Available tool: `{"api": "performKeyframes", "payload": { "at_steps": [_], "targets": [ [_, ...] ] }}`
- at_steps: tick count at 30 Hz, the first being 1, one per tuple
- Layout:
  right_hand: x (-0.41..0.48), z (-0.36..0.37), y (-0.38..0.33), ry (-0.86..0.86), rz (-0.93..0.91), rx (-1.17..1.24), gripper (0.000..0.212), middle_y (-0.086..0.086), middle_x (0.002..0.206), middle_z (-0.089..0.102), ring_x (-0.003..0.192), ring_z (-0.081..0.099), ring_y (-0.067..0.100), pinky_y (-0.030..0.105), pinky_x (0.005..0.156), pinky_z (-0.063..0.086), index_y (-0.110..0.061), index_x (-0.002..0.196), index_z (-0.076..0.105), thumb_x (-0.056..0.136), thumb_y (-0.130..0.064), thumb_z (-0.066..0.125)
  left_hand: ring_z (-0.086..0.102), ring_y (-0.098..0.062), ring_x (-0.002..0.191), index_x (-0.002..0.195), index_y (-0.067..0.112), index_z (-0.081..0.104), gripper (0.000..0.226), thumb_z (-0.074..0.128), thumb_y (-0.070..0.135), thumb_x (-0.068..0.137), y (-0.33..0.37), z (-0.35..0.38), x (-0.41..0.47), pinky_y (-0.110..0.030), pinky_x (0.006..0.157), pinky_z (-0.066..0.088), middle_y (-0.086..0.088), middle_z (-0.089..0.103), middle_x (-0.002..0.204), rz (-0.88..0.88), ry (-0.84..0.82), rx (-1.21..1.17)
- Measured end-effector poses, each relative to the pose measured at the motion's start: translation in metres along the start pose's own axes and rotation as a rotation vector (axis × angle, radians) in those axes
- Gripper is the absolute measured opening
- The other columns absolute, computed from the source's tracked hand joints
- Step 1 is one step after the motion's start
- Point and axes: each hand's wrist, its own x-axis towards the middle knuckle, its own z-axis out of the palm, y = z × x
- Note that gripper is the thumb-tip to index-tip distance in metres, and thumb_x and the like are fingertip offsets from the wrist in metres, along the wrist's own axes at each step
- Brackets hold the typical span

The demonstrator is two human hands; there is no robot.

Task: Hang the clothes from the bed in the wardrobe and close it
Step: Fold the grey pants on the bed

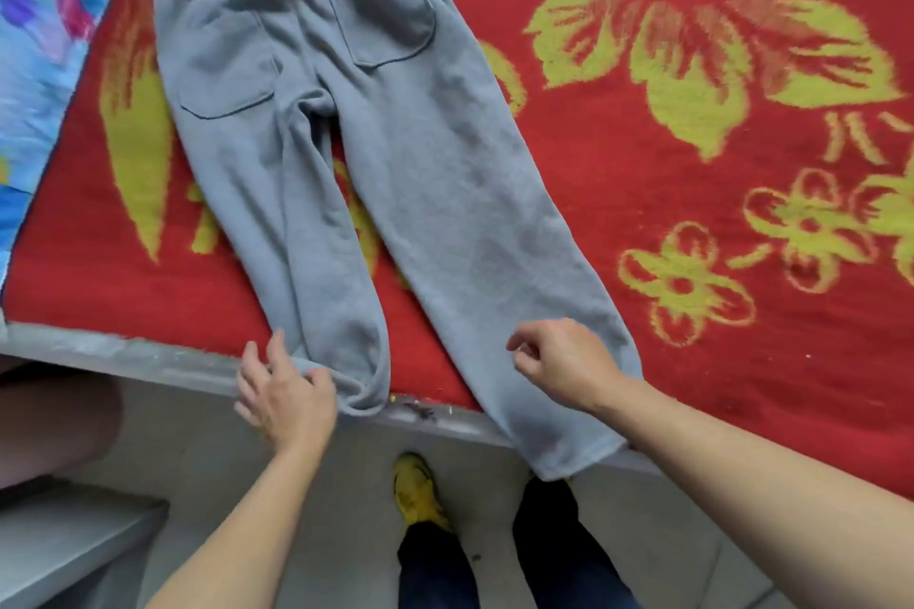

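grey sweatpants [376,153] lie spread flat on a red blanket with yellow flowers [692,193], patch pockets facing up. the elastic waistband is at the end far from the fingers and both leg cuffs are at the near end.

the left hand [284,391] is at the cuff of the left-side leg. its fingers [277,346] are straight and spread wide, pointing up along the outer seam, and the thumb rests against the bunched cuff. i cannot tell whether any cloth is pinched.

the right hand [564,361] is over the other leg, just above its cuff. its fingers [519,346] are loosely curled with nothing visible in them. that cuff runs on past the wrist and hangs over the grey bed edge [148,356].

well beyond the left fingertips, in the far left corner, lies a blue patterned cloth [44,40]. below both wrists, on the floor, are a yellow shoe [418,490] and the person's dark trouser legs [549,524].
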Motion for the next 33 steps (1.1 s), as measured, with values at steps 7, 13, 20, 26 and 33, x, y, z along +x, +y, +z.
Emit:
{"api": "performKeyframes", "payload": {
  "at_steps": [7,13,20,26,33],
  "targets": [
    [0.031,0.056,-0.076,-0.117,-0.06,0.08,0.019,-0.002,0.085,0.068,0.086,0.064,0.02,0.028,0.069,0.045,-0.021,0.095,0.073,0.083,-0.018,0.059,0.059,-0.041,0.092,0.09,0.01,0.06,0.012,0.064,0.016,0.081,-0.051,0.003,-0.017,-0.038,0.068,0.043,-0.02,0.065,0.09,0.076,-0.324,-0.093],
    [0.011,0.08,-0.065,-0.107,0.186,0.083,0.013,-0.003,0.081,0.066,0.089,0.065,0.022,0.031,0.075,0.052,-0.027,0.081,0.07,0.082,-0.018,0.061,0.059,-0.017,0.105,0.111,0.03,0.059,0.029,0.056,0.044,0.087,-0.068,-0.003,-0.123,-0.031,0.078,0.044,0.008,0.066,0.107,0.317,-0.786,0.077],
    [0.006,0.008,0.022,0.332,0.504,-0.055,0.039,0.012,0.127,0.053,0.122,0.045,0.032,0.043,0.093,0.043,-0.018,0.124,0.059,0.086,-0.026,0.06,0.045,-0.018,0.116,0.125,0.024,0.055,0.042,0.058,0.043,0.088,-0.04,0.001,-0.067,-0.034,0.094,0.042,0.003,0.049,0.121,0.333,-0.347,-0.118],
    [0.006,0.01,0.018,0.441,0.294,-0.024,0.025,0.005,0.109,0.067,0.104,0.06,0.026,0.037,0.084,0.047,-0.017,0.109,0.068,0.086,-0.026,0.063,0.048,-0.034,0.117,0.126,0.016,0.055,0.047,0.065,0.034,0.084,-0.011,0.03,-0.002,-0.044,0.094,0.042,-0.012,0.053,0.123,0.003,-0.3,-0.23],
    [0.046,0.099,-0.096,-0.075,0.119,0.033,0.04,-0.002,0.09,0.068,0.086,0.061,0.022,0.034,0.07,0.045,-0.023,0.087,0.066,0.08,-0.061,0.062,0.049,-0.037,0.118,0.127,0.005,0.054,0.04,0.056,0.021,0.091,-0.04,0.038,0.029,-0.041,0.1,0.037,-0.02,0.055,0.126,-0.254,-0.116,-0.414]
  ]
}}
